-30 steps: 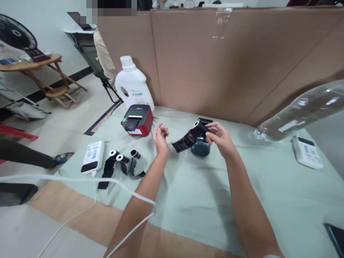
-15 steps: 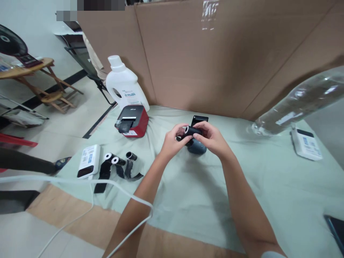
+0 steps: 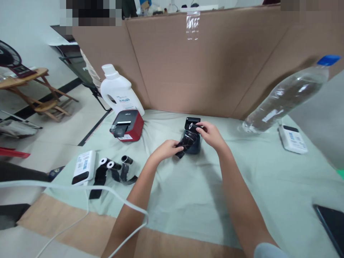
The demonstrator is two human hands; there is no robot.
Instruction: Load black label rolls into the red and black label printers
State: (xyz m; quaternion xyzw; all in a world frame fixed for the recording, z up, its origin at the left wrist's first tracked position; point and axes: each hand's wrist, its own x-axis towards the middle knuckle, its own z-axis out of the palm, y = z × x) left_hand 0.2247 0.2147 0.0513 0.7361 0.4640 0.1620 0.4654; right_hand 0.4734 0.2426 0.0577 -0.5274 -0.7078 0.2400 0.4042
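A black paper roll (image 3: 192, 128) with a white core is held over a small dark blue printer (image 3: 196, 147). The printer's lid stands raised behind the roll. My right hand (image 3: 213, 134) pinches the right end of the roll. Its loose strip (image 3: 188, 141) hangs down toward the left, and my left hand (image 3: 166, 148) grips that strip near its lower end. Roll and strip hide much of the printer's inside, so whether they touch it I cannot tell.
To the left stand a red and black printer (image 3: 127, 125), a white jug (image 3: 120, 91), a white power bank (image 3: 84, 167) and several black rolls (image 3: 115, 166). A clear bottle (image 3: 287, 96), another power bank (image 3: 292, 139) and a phone (image 3: 330, 225) lie right. Cardboard (image 3: 188, 79) walls the back; a white cable (image 3: 107, 191) crosses front left.
My left hand first came to the roll, held by my right hand, and then drew the strip down and left. The roll now sits over the printer. The camera view has shifted.
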